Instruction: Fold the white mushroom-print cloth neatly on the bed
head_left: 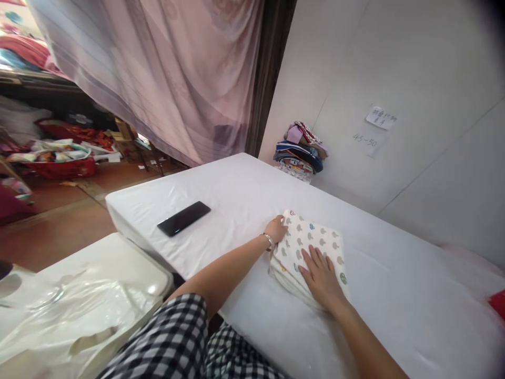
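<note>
A folded white cloth (315,239) printed with small grey and coloured shapes lies on the white table (244,189). My right hand (321,276) rests flat on its near part, fingers stretched out and spread. My left hand (276,229), with a bracelet at the wrist, touches the cloth's far left corner; its fingers are curled at the edge and partly hidden.
A black phone (183,218) lies on the table to the left. A stack of folded clothes (302,151) stands at the far edge against the white wall. A white chair with clear plastic (79,305) is at my left. A pink curtain (165,68) hangs behind.
</note>
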`<state>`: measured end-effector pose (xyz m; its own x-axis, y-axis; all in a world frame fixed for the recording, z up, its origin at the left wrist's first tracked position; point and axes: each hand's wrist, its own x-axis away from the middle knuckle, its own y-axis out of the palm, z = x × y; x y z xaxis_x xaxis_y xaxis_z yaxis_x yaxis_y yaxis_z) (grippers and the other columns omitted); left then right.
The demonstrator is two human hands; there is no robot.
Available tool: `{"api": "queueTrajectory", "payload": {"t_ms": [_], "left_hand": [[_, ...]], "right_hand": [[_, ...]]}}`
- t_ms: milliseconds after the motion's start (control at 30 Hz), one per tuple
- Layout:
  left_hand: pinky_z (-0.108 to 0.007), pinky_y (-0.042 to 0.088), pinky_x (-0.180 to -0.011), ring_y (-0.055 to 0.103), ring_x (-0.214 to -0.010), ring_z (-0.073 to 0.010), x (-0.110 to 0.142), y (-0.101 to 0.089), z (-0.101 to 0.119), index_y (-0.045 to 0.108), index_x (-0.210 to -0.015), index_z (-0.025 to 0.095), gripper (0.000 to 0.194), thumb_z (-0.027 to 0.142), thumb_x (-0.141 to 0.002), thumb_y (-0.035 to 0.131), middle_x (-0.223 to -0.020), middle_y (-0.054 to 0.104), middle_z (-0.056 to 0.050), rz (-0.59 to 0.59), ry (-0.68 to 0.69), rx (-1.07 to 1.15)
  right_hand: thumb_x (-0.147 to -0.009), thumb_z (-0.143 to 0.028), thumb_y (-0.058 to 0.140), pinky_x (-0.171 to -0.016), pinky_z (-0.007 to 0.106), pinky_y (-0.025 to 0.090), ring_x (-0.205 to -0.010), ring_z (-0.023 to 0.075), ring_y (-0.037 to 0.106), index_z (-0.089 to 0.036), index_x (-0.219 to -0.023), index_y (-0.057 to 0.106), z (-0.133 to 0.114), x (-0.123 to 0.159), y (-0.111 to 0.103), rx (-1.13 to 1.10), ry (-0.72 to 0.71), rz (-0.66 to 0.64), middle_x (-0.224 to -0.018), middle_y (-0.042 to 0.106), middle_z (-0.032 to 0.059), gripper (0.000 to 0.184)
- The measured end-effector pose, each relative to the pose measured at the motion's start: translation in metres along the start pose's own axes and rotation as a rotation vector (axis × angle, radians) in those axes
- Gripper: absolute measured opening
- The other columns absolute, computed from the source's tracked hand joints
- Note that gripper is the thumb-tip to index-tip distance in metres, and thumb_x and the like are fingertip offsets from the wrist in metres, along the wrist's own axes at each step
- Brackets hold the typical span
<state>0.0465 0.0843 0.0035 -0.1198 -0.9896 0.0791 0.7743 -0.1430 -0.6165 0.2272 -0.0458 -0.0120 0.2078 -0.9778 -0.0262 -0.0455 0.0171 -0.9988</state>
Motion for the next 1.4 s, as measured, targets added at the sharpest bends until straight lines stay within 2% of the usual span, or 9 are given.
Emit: {"api": "queueTrajectory", "payload": {"t_ms": [167,267,333,467,567,700,967,1267,1400], "left_hand": [[-0.035,0.031,-0.104,0.041,-0.126,-0.0229,0.027,-0.009,0.022,0.041,-0.131,0.017,0.052,0.030,-0.082,0.054,-0.137,0.044,-0.012,0.073,0.192,-0.114],[-0.042,0.018,-0.111,0.023,-0.136,-0.0246,0.055,0.005,0.026,0.042,-0.130,0.019,0.052,0.045,-0.086,0.046,-0.145,0.034,-0.010,0.093,0.495,-0.318],[-0.046,0.015,-0.112,0.020,-0.137,-0.0265,0.071,0.018,0.018,0.043,-0.130,0.017,0.056,0.051,-0.086,0.041,-0.146,0.032,-0.011,0.063,0.577,-0.445],[-0.047,0.011,-0.113,0.021,-0.137,-0.0267,0.084,0.034,-0.003,0.042,-0.132,0.015,0.064,0.058,-0.086,0.036,-0.145,0.034,-0.012,0.052,0.581,-0.487],[-0.047,0.010,-0.113,0.019,-0.138,-0.0271,0.083,0.034,-0.005,0.040,-0.134,0.015,0.065,0.058,-0.085,0.037,-0.146,0.033,-0.013,0.033,0.566,-0.482],[-0.046,0.009,-0.113,0.018,-0.138,-0.0269,0.083,0.031,0.002,0.035,-0.138,0.015,0.067,0.056,-0.085,0.038,-0.146,0.032,-0.012,0.005,0.551,-0.492],[-0.045,0.010,-0.113,0.018,-0.138,-0.0272,0.082,0.035,-0.003,0.033,-0.140,0.013,0.070,0.058,-0.086,0.035,-0.145,0.034,-0.011,0.066,0.574,-0.514],[-0.046,0.017,-0.111,0.024,-0.136,-0.0289,0.081,0.034,-0.003,0.040,-0.135,0.012,0.066,0.056,-0.086,0.038,-0.143,0.038,-0.014,0.060,0.553,-0.548],[-0.045,0.017,-0.112,0.024,-0.136,-0.0284,0.082,0.033,-0.002,0.041,-0.135,0.011,0.064,0.052,-0.086,0.040,-0.144,0.035,-0.015,0.069,0.563,-0.558]], "right_hand": [[-0.092,-0.053,0.020,-0.112,0.046,0.011,-0.140,0.0216,0.009,-0.025,-0.142,0.028,-0.004,-0.002,-0.002,-0.002,0.025,-0.031,-0.153,0.015,0.0043,0.058],[-0.092,-0.050,0.023,-0.111,0.046,0.009,-0.140,0.0217,0.007,-0.024,-0.143,0.026,-0.006,-0.002,-0.005,-0.011,0.035,-0.060,-0.153,0.014,0.0048,0.057],[-0.092,-0.049,0.026,-0.111,0.047,0.010,-0.140,0.0219,0.007,-0.024,-0.143,0.026,-0.005,-0.002,-0.009,-0.040,0.043,-0.092,-0.153,0.014,0.0052,0.057],[-0.087,-0.041,0.038,-0.111,0.045,0.018,-0.139,0.0229,0.017,-0.023,-0.138,0.039,0.008,-0.011,-0.024,-0.192,0.029,-0.182,-0.151,0.023,0.0061,0.054],[-0.085,-0.031,0.038,-0.110,0.041,0.022,-0.138,0.0215,0.022,-0.020,-0.133,0.046,0.013,-0.033,-0.040,-0.282,0.029,-0.063,-0.147,0.031,0.0064,0.050],[-0.088,-0.032,0.033,-0.111,0.040,0.019,-0.139,0.0199,0.017,-0.019,-0.138,0.037,-0.007,-0.080,-0.053,-0.255,-0.061,0.061,-0.149,0.027,0.0055,0.052],[-0.091,-0.050,0.028,-0.110,0.048,0.009,-0.140,0.0231,0.011,-0.014,-0.142,0.028,-0.036,-0.161,-0.027,-0.194,-0.101,-0.136,-0.152,0.019,0.0092,0.062],[-0.089,-0.059,0.022,-0.111,0.042,0.008,-0.140,0.0188,0.009,-0.021,-0.142,0.027,-0.032,-0.166,-0.026,-0.228,-0.085,-0.183,-0.153,0.017,0.0030,0.065],[-0.091,-0.055,0.021,-0.111,0.041,0.006,-0.140,0.0178,0.007,-0.022,-0.143,0.024,-0.001,-0.147,-0.036,-0.220,0.016,-0.108,-0.153,0.016,0.0031,0.062]]}}
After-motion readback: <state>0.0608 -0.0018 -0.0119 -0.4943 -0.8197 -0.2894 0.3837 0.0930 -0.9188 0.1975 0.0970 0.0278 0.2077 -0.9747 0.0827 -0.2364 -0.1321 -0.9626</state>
